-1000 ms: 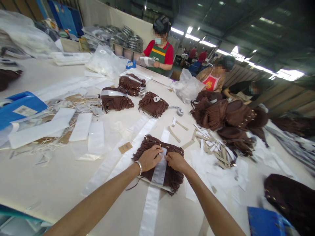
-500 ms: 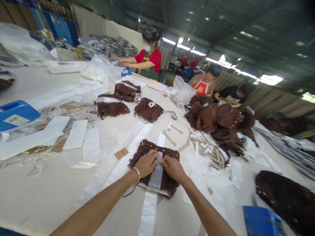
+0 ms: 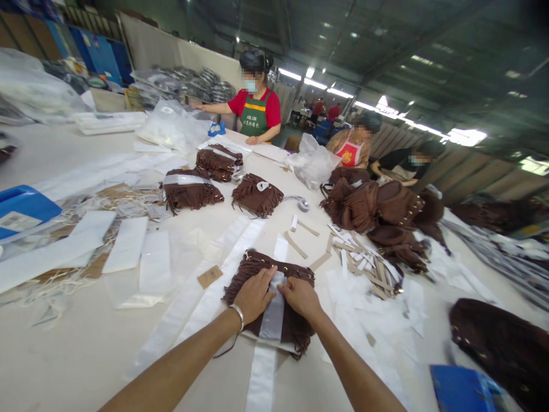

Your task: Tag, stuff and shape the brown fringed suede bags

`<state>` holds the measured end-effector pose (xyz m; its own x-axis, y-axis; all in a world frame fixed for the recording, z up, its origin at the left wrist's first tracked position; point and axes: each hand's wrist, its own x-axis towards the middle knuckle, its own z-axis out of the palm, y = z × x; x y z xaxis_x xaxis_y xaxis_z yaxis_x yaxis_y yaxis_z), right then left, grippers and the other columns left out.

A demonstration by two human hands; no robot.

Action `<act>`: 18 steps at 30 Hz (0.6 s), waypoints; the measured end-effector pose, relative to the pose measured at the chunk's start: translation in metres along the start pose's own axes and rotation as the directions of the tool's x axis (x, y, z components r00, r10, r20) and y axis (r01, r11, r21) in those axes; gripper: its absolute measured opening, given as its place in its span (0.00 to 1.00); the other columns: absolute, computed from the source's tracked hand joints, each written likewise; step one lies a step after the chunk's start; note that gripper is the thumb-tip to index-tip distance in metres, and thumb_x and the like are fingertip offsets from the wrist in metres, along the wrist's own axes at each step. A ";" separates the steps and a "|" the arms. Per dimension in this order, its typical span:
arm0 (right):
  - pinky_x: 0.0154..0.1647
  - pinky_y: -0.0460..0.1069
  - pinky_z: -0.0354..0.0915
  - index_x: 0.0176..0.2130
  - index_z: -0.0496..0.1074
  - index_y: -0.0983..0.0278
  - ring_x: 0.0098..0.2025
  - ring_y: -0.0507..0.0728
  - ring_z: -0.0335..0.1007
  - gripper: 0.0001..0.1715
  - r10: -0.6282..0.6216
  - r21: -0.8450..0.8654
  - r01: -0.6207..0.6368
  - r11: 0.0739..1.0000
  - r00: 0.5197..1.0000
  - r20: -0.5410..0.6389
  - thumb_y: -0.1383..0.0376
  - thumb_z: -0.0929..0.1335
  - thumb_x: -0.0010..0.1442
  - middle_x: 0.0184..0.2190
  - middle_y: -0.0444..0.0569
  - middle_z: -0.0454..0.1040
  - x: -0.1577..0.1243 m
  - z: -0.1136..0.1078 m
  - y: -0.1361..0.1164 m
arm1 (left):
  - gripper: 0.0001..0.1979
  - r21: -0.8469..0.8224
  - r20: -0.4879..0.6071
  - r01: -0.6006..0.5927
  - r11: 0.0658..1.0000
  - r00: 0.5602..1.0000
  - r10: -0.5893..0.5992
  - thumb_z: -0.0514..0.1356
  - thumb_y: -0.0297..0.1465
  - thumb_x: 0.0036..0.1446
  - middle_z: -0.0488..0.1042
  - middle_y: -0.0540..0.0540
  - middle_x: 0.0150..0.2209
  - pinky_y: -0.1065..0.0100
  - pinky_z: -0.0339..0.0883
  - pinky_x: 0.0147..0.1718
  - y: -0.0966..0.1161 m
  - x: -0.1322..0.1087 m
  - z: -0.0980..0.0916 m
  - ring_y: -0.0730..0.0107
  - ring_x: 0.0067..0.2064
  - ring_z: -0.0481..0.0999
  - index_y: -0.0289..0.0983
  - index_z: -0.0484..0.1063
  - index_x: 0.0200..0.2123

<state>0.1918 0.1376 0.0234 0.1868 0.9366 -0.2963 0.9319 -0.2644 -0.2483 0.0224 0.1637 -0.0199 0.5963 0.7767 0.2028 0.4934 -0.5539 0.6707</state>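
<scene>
A brown fringed bag (image 3: 295,329) lies flat on the white table (image 3: 86,349) right in front of me. A long white paper strip (image 3: 268,337) runs over its middle and down toward the table's near edge. My left hand (image 3: 254,294), with a silver bangle at the wrist, rests flat on the bag beside the strip, fingers stretched out. My right hand (image 3: 300,295) has its fingers curled and pinched at the strip's right edge, on top of the bag.
Three finished brown bags (image 3: 257,194) with white bands lie further back. A heap of brown bags (image 3: 381,212) sits at the right, loose paper strips (image 3: 364,263) beside it. Blue boxes (image 3: 19,209) stand left and near right. Several people work at the far side.
My left hand has flattened out on the bag; both hands stay at the strip. The camera tipped slightly, and the person in red reached one arm out across the table.
</scene>
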 end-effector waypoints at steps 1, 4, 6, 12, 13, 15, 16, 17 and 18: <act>0.30 0.48 0.53 0.30 0.70 0.63 0.35 0.56 0.71 0.19 0.002 -0.001 -0.002 1.000 1.000 0.006 0.52 0.63 0.62 0.31 0.50 0.76 0.001 0.000 0.000 | 0.30 0.024 -0.001 -0.017 1.000 1.000 0.018 0.53 0.30 0.61 0.63 0.41 0.58 0.58 0.61 0.56 0.001 -0.001 0.000 0.60 0.57 0.65 0.41 0.47 0.64; 0.27 0.47 0.54 0.28 0.71 0.63 0.29 0.54 0.70 0.19 -0.003 0.001 0.003 1.000 0.999 0.052 0.52 0.63 0.61 0.26 0.48 0.76 0.006 -0.003 0.001 | 0.25 0.105 0.030 -0.063 0.992 0.998 0.061 0.51 0.29 0.62 0.64 0.42 0.56 0.57 0.61 0.55 0.004 -0.002 -0.001 0.60 0.56 0.66 0.43 0.54 0.62; 0.25 0.46 0.55 0.25 0.71 0.63 0.22 0.52 0.67 0.21 -0.016 -0.003 0.017 1.000 0.995 0.100 0.51 0.64 0.60 0.19 0.46 0.73 0.015 -0.009 0.004 | 0.19 0.130 0.053 -0.057 0.990 0.997 0.051 0.51 0.28 0.62 0.65 0.43 0.54 0.58 0.63 0.53 0.005 -0.002 -0.001 0.61 0.53 0.68 0.43 0.62 0.56; 0.40 0.48 0.60 0.49 0.70 0.62 0.41 0.55 0.71 0.19 -0.081 -0.100 0.068 0.993 0.989 -0.127 0.59 0.57 0.68 0.39 0.51 0.76 0.067 -0.040 0.010 | 0.19 0.102 0.040 -0.034 0.994 0.999 0.030 0.52 0.28 0.62 0.65 0.43 0.54 0.56 0.64 0.54 0.003 0.000 0.001 0.61 0.51 0.68 0.43 0.64 0.56; 0.43 0.48 0.60 0.53 0.68 0.61 0.45 0.55 0.70 0.20 -0.108 -0.123 0.089 0.988 0.982 -0.157 0.60 0.57 0.68 0.44 0.52 0.74 0.077 -0.040 0.009 | 0.19 0.100 0.041 -0.033 0.994 0.999 0.029 0.51 0.28 0.63 0.65 0.43 0.54 0.56 0.64 0.54 0.003 0.000 0.002 0.61 0.51 0.68 0.43 0.64 0.56; 0.46 0.49 0.60 0.57 0.65 0.60 0.49 0.57 0.67 0.21 -0.156 -0.169 0.128 0.977 0.973 -0.168 0.60 0.61 0.66 0.49 0.54 0.71 0.094 -0.036 0.009 | 0.19 0.098 0.040 -0.027 0.995 0.999 0.023 0.50 0.29 0.63 0.65 0.43 0.55 0.55 0.64 0.54 0.002 0.000 0.003 0.60 0.52 0.68 0.43 0.64 0.57; 0.46 0.49 0.60 0.58 0.65 0.60 0.49 0.58 0.67 0.23 -0.173 -0.192 0.141 0.971 0.972 -0.162 0.60 0.63 0.65 0.50 0.55 0.70 0.101 -0.031 0.008 | 0.19 0.097 0.039 -0.023 0.995 0.999 0.020 0.50 0.29 0.64 0.65 0.43 0.55 0.55 0.64 0.54 0.002 0.001 0.004 0.60 0.51 0.68 0.43 0.63 0.57; 0.45 0.50 0.61 0.57 0.66 0.60 0.49 0.59 0.66 0.23 -0.186 -0.215 0.150 0.965 0.970 -0.156 0.61 0.64 0.63 0.50 0.56 0.69 0.106 -0.026 0.008 | 0.19 0.096 0.035 -0.018 0.995 0.999 0.015 0.49 0.30 0.64 0.65 0.43 0.55 0.55 0.64 0.55 0.002 0.001 0.004 0.60 0.52 0.68 0.43 0.63 0.58; 0.44 0.50 0.61 0.56 0.67 0.60 0.49 0.60 0.66 0.22 -0.199 -0.236 0.159 0.959 0.968 -0.153 0.61 0.65 0.63 0.49 0.57 0.68 0.110 -0.022 0.007 | 0.19 0.096 0.033 -0.014 0.995 0.999 0.011 0.49 0.30 0.64 0.65 0.42 0.55 0.54 0.63 0.55 0.002 0.001 0.004 0.59 0.52 0.68 0.44 0.63 0.58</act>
<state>0.2260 0.2436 0.0092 0.0434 0.9944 -0.0962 0.9965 -0.0500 -0.0672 0.0263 0.1621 -0.0214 0.6223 0.7602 0.1868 0.5430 -0.5911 0.5964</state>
